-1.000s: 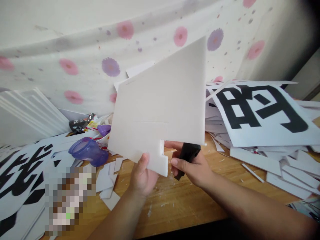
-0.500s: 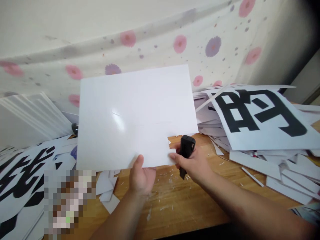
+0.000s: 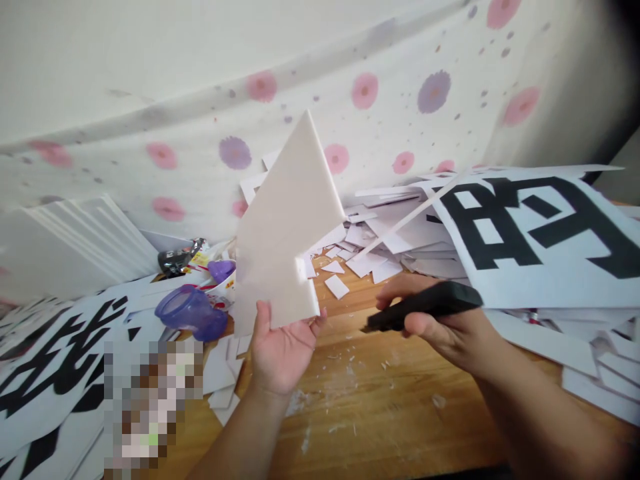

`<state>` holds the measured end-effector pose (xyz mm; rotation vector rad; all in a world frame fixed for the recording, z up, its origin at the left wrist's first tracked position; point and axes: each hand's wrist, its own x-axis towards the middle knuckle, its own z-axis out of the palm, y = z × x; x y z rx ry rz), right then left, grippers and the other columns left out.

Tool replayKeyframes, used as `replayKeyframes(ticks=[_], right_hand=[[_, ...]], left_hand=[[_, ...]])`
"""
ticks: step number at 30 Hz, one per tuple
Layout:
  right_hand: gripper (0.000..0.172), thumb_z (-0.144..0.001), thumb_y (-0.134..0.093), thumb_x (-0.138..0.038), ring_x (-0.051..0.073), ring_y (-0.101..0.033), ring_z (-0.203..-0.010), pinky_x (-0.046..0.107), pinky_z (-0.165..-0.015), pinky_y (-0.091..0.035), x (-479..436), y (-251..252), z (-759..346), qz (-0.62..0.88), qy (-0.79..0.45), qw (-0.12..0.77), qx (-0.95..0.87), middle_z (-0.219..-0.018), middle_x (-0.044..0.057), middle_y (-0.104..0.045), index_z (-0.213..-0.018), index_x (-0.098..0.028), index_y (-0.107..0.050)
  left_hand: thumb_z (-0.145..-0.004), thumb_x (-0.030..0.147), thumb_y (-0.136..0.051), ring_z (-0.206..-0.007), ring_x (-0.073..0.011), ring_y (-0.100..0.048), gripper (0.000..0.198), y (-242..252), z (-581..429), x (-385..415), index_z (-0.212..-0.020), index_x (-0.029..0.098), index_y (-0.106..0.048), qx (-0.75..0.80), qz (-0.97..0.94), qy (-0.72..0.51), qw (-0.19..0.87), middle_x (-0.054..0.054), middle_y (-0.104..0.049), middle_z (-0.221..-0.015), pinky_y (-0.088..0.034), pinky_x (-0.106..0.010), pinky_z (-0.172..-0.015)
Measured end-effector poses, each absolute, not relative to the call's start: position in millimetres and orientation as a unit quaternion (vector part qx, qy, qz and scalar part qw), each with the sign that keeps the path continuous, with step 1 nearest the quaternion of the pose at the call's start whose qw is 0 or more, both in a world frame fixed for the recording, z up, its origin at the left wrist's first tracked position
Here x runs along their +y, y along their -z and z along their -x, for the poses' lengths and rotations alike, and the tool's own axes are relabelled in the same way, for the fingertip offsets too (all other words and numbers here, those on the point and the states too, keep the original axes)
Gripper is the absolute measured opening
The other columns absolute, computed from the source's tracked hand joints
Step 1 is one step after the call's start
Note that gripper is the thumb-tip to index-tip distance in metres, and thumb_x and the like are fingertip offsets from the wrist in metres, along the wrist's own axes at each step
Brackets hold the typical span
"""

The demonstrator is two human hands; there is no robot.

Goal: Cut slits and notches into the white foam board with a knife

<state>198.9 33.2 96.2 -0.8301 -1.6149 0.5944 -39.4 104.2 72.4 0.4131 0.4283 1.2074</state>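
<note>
My left hand (image 3: 284, 353) grips the lower edge of a white foam board (image 3: 285, 233), thumb on the face toward me and fingers behind. The board is raised off the table and turned at a steep angle, with a notch cut into its right side. To the right, my right hand (image 3: 440, 327) is closed around a black utility knife (image 3: 430, 303). The knife's tip points left toward the board, apart from it; whether the blade is out I cannot tell.
White offcuts (image 3: 337, 287) and shavings litter the wooden table (image 3: 370, 407). Right lies a sheet with a large black character (image 3: 530, 227) on piled scraps. Left are a blue-purple translucent cup (image 3: 193, 313), another character sheet (image 3: 60, 353) and leaning white boards (image 3: 90, 233). A flowered cloth (image 3: 300, 87) hangs behind.
The board has turned from lying broad and face-up to a steep, narrow angle, uncovering the cup and scraps. My right hand has left its edge and moved right with the knife.
</note>
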Motion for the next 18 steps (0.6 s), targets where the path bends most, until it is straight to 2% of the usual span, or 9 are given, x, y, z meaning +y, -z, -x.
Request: replayKeyframes(ticks=[2, 4, 6, 8, 11, 15, 18], right_hand=[[0.029, -0.085, -0.073, -0.045, 0.019, -0.071, -0.084, 0.03, -0.075, -0.057, 32.9, -100.6, -197.4, 0.311, -0.254, 0.554, -0.729, -0.098, 0.007, -0.073, -0.107, -0.026, -0.074], [0.031, -0.081, -0.079, -0.04, 0.021, -0.07, -0.093, 0.031, -0.082, -0.057, 32.1, -103.8, -195.1, 0.269, -0.249, 0.548, -0.752, -0.105, 0.007, -0.072, -0.109, -0.028, -0.074], [0.035, -0.077, -0.082, -0.039, 0.02, -0.071, -0.089, 0.03, -0.078, -0.057, 28.9, -106.0, -192.9, 0.254, -0.236, 0.567, -0.747, -0.103, 0.006, -0.072, -0.11, -0.03, -0.073], [0.036, -0.075, -0.084, -0.041, 0.02, -0.07, -0.083, 0.029, -0.073, -0.058, 22.9, -107.7, -191.4, 0.267, -0.209, 0.592, -0.731, -0.096, 0.006, -0.071, -0.107, -0.03, -0.072], [0.027, -0.075, -0.083, -0.036, 0.021, -0.069, -0.078, 0.031, -0.069, -0.057, 11.6, -109.5, -189.5, 0.313, -0.152, 0.628, -0.697, -0.088, 0.006, -0.069, -0.097, -0.029, -0.069], [0.025, -0.078, -0.076, -0.02, 0.021, -0.068, -0.076, 0.033, -0.073, -0.059, 3.0, -110.9, -183.1, 0.324, -0.153, 0.642, -0.678, -0.088, 0.005, -0.068, -0.094, -0.03, -0.06], [0.018, -0.083, -0.07, -0.019, 0.021, -0.07, -0.076, 0.036, -0.08, -0.059, 3.1, -111.0, -177.0, 0.272, -0.174, 0.616, -0.718, -0.088, 0.004, -0.072, -0.092, -0.031, -0.058]], left_hand=[[-0.09, 0.047, -0.064, -0.092, -0.0251, -0.072, 0.034, -68.9, 42.2, 106.1, -0.114, 0.024, -0.069, 0.166, -0.194, -0.543, 0.8, -0.003, -0.076, -0.109, -0.06, -0.042, -0.08], [-0.086, 0.047, -0.069, -0.098, -0.0247, -0.072, 0.036, -65.6, 46.0, 108.4, -0.115, 0.026, -0.069, 0.132, -0.22, -0.528, 0.809, -0.001, -0.075, -0.115, -0.061, -0.037, -0.079], [-0.086, 0.049, -0.069, -0.102, -0.0238, -0.071, 0.038, -62.9, 49.7, 110.7, -0.117, 0.026, -0.069, 0.112, -0.254, -0.52, 0.808, -0.002, -0.074, -0.119, -0.06, -0.035, -0.081], [-0.087, 0.05, -0.068, -0.104, -0.0237, -0.07, 0.038, -60.9, 52.4, 112.7, -0.118, 0.028, -0.069, 0.109, -0.271, -0.529, 0.797, -0.002, -0.074, -0.117, -0.059, -0.038, -0.087], [-0.086, 0.05, -0.069, -0.107, -0.0245, -0.069, 0.038, -58.9, 53.3, 114.4, -0.119, 0.03, -0.068, 0.12, -0.265, -0.562, 0.775, 0.0, -0.075, -0.115, -0.058, -0.044, -0.09], [-0.084, 0.053, -0.07, -0.109, -0.0259, -0.068, 0.034, -58.7, 50.9, 112.9, -0.113, 0.035, -0.072, 0.134, -0.284, -0.574, 0.756, 0.001, -0.076, -0.113, -0.056, -0.046, -0.093], [-0.082, 0.056, -0.072, -0.113, -0.0265, -0.066, 0.036, -60.7, 48.7, 109.6, -0.114, 0.041, -0.071, 0.142, -0.309, -0.565, 0.752, 0.002, -0.075, -0.116, -0.055, -0.045, -0.093]])
